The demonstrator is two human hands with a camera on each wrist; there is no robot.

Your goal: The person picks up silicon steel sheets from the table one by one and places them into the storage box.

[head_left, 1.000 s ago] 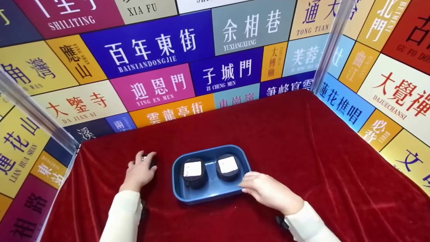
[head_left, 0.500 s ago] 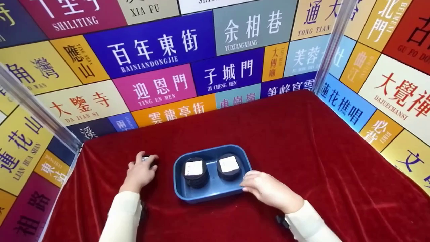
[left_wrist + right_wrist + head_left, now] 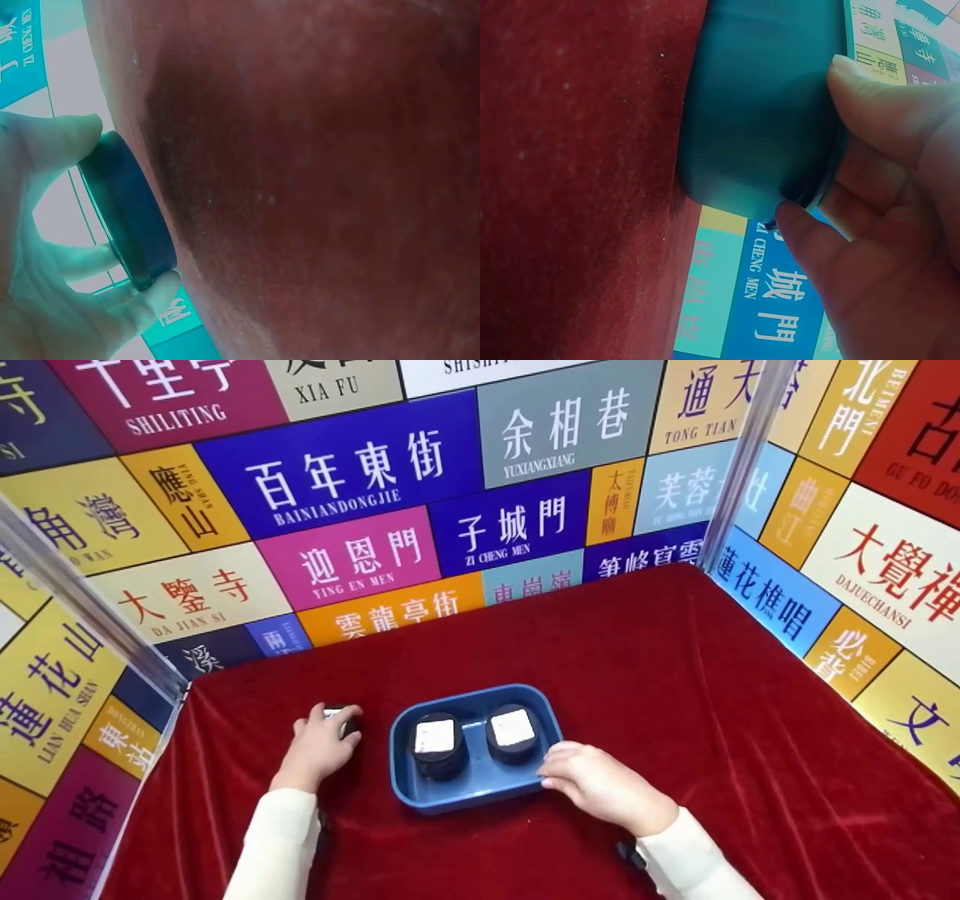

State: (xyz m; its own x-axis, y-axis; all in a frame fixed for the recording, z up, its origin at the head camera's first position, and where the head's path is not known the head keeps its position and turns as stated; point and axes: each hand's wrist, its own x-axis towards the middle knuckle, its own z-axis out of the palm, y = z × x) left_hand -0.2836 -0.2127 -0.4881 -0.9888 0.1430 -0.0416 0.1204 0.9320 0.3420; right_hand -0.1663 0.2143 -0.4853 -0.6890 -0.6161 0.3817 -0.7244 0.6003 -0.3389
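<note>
At the left of the cloth, my left hand holds a thick, round black disc by its edge, thumb on one side and fingers on the other. A bit of white label shows between the fingers in the head view. Right of it stands a blue rectangular plastic tub. Inside sit a stack of black discs and another black round piece, each topped with a white square label. My right hand grips the tub's right rim, with the thumb and fingers over its edge in the right wrist view.
A dark red velvet cloth covers the table under everything. Upright panels with colourful place-name signs enclose the back and both sides. Metal posts stand at the two back corners.
My left hand has shifted slightly towards the tub, and more of the black disc shows between its fingers. The right hand keeps its grip on the rim. The head view has shifted a little.
</note>
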